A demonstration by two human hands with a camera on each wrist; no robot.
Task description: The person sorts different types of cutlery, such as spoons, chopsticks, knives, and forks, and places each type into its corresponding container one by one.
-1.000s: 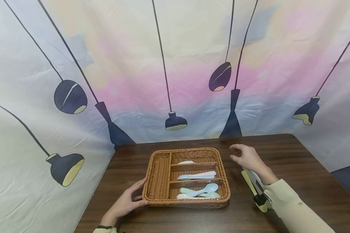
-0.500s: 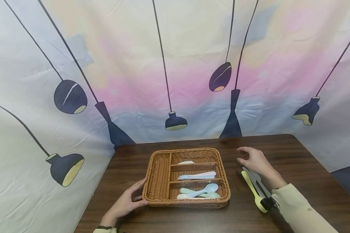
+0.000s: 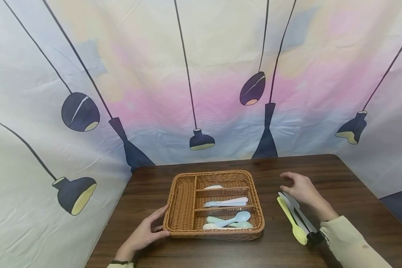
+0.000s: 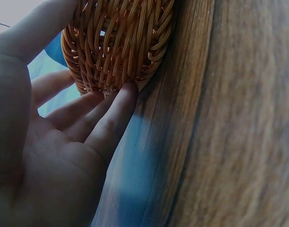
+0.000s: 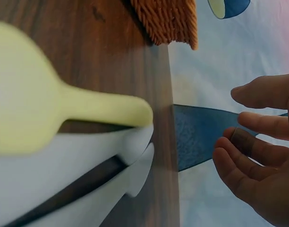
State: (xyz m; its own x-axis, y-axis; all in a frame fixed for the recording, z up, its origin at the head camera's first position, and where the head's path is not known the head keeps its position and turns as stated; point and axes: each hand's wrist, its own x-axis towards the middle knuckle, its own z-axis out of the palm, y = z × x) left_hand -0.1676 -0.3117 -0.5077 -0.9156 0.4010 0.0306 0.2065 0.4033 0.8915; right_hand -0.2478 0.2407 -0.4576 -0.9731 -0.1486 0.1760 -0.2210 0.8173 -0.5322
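Observation:
A wicker cutlery basket [image 3: 184, 203] with dividers stands on the table. Its front compartment holds a light blue spoon [image 3: 242, 216], a pale green spoon [image 3: 244, 224] and a cream utensil [image 3: 211, 226]. In the middle one lie a light blue fork [image 3: 221, 203] and a pale pink utensil [image 3: 238, 199]. My left hand [image 3: 149, 229] touches the basket's left end with extended fingers, as the left wrist view also shows. My right hand [image 3: 299, 190], fingers loosely bent, holds nothing above a yellow spoon [image 3: 293, 223] and pale grey utensils [image 3: 289, 201] to the basket's right.
The brown wooden table [image 3: 214, 253] meets a hanging cloth [image 3: 167, 93] printed with dark lamps behind it. A white utensil [image 3: 214, 187] lies in the basket's back compartment. My right sleeve [image 3: 351, 238] comes in close beside the loose utensils.
My right hand has moved to the right, away from the basket, and more of the yellow spoon and grey utensils shows. My left hand and the basket have stayed in place.

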